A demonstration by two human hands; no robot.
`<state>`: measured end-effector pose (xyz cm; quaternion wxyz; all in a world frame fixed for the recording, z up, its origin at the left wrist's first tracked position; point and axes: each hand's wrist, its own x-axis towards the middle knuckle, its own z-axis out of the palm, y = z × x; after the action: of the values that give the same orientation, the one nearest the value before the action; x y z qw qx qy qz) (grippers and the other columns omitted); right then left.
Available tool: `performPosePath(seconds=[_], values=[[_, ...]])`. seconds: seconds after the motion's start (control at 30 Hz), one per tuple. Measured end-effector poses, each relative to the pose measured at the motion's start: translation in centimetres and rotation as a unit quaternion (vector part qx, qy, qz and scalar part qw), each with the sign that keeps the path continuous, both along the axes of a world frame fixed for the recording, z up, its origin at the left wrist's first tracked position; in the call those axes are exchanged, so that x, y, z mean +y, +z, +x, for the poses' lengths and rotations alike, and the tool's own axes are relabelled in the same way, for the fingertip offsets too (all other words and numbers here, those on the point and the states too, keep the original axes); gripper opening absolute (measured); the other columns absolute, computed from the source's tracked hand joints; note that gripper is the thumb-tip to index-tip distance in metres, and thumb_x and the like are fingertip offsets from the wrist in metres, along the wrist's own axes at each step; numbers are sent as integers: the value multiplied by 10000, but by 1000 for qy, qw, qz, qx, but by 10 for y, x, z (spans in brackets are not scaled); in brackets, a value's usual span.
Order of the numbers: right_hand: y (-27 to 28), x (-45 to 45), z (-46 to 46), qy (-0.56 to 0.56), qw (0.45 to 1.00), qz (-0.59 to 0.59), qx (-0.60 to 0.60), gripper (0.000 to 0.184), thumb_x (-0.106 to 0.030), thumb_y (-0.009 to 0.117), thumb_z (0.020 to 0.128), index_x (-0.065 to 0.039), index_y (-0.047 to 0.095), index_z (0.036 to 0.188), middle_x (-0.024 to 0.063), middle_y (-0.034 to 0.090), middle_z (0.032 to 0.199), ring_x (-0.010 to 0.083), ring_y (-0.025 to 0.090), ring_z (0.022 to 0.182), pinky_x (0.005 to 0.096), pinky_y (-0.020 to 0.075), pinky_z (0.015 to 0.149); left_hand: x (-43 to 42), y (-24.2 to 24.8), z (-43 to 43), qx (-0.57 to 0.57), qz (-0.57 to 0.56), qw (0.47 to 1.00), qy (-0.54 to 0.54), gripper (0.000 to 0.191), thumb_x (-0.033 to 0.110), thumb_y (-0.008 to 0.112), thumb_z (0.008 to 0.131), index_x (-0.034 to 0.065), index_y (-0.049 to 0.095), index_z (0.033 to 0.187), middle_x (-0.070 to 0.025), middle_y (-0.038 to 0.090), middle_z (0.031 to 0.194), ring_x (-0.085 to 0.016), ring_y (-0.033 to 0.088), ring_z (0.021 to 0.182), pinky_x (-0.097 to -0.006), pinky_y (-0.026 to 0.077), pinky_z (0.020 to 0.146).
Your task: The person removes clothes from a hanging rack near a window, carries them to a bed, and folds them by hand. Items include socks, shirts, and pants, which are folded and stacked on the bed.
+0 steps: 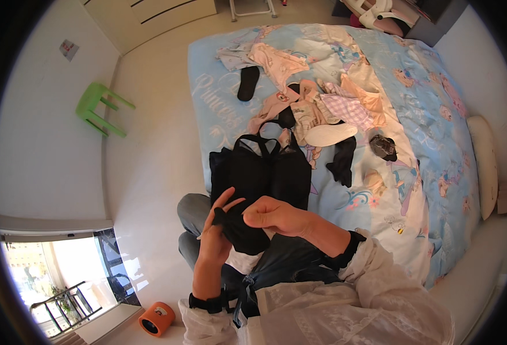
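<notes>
A small piece of black cloth, perhaps a sock, hangs bunched between my hands above my lap. My left hand holds its left side, with two fingers stretched out. On the other side, my right hand pinches the cloth in a curled grip; the pinched edge is hidden behind the fingers. Just beyond both hands, a black strappy top lies spread on the bed, its straps pointing away from me. To its right rest a black sock and a white insole.
The bed carries a blue printed sheet, with crumpled children's clothes, a black insole and a dark balled item on it. A green stool stands by the left wall. An orange cylinder sits at lower left.
</notes>
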<state>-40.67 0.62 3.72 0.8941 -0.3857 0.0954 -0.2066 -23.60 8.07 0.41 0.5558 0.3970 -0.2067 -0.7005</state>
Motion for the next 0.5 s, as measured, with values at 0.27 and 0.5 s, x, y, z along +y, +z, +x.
performPosePath(seconds=[0.27, 0.5], values=[[8, -4, -14, -70, 957, -223, 172, 416, -299, 551, 965, -17, 435, 681, -47, 316, 632, 56, 292, 626, 260, 300, 543, 2, 2, 17, 140, -77, 987, 5, 330, 228, 486, 933, 47, 512, 1207, -123, 607, 1136, -238, 614, 1039, -362, 497, 927], [-13, -2, 7, -144, 975, -57, 159, 270, -265, 539, 974, -41, 598, 835, -88, 477, 710, 0, 404, 660, 177, 337, 567, 23, 18, 7, 202, -25, 979, -5, 499, 325, 470, 936, -22, 481, 1295, -183, 584, 1228, -312, 588, 1106, -429, 467, 969]])
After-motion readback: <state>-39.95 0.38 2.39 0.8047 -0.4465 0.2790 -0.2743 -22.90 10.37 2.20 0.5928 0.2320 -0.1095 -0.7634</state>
